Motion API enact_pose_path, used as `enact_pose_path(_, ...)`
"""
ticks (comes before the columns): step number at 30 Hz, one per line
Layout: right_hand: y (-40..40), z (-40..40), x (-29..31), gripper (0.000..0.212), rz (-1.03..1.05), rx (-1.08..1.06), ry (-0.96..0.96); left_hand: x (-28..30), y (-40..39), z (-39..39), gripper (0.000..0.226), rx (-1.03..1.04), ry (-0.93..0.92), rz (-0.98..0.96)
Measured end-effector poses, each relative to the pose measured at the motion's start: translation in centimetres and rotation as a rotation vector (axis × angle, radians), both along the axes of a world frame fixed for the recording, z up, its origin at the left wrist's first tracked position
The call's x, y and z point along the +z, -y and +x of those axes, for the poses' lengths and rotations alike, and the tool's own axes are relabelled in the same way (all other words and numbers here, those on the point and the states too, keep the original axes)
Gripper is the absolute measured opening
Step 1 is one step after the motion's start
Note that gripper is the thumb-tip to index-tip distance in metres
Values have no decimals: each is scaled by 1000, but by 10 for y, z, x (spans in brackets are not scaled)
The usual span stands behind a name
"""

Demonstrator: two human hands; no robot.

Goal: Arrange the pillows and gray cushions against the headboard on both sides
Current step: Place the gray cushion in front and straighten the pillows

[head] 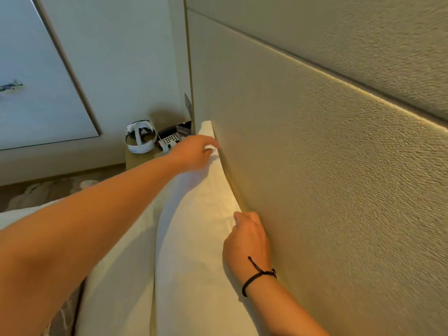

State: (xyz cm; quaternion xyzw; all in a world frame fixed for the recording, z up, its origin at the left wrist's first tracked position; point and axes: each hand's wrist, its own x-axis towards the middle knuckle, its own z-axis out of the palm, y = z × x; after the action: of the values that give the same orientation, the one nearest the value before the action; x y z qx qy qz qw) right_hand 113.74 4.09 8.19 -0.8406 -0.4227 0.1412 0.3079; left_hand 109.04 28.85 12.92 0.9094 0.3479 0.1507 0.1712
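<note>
Nearest, the right hand, a black cord bracelet on its wrist, pinches the soft crumpled top edge of a plump white pillow standing upright against the headboard, a padded panel of coarse, pebbly beige fabric. A second white pillow leans just beside it. Farther along, the left hand closes its fingers on the same pillow's far corner. Beyond, a bedside table carries a white headset and a remote control.
</note>
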Motion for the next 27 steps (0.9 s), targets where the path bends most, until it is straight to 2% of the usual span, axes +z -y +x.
enact_pose_path(3, 20, 4, 4, 42, -70, -11, -8, 3, 56, -9, 28, -304, -233, 107)
enact_pose_path(6, 51, 1, 14, 44, -101, 12, 77, 7, 106, -7, 28, -537, -428, 43)
enact_pose_path(9, 88, -5, 25, 37, -130, 11, 178, 10, 139, -2, 32, -652, -580, -37)
enact_pose_path(12, 119, -13, 37, 27, -217, 18, 247, 10, 164, -3, 32, -730, -696, -38)
enact_pose_path(15, 145, -15, 47, 21, -246, 49, 307, 18, 173, -11, 22, -681, -624, -51)
enact_pose_path(18, 163, -16, 57, 19, -243, 150, 319, 31, 167, -16, 18, -573, -467, 70)
enact_pose_path(22, 179, -16, 68, 17, -281, 142, 398, 29, 170, -18, 21, -462, -340, 156)
enact_pose_path(25, 197, -16, 72, 23, -312, 133, 373, 18, 177, -19, 25, -388, -285, 164)
enact_pose_path(27, 215, -19, 71, 19, -342, 102, 372, 14, 182, -21, 25, -362, -271, 144)
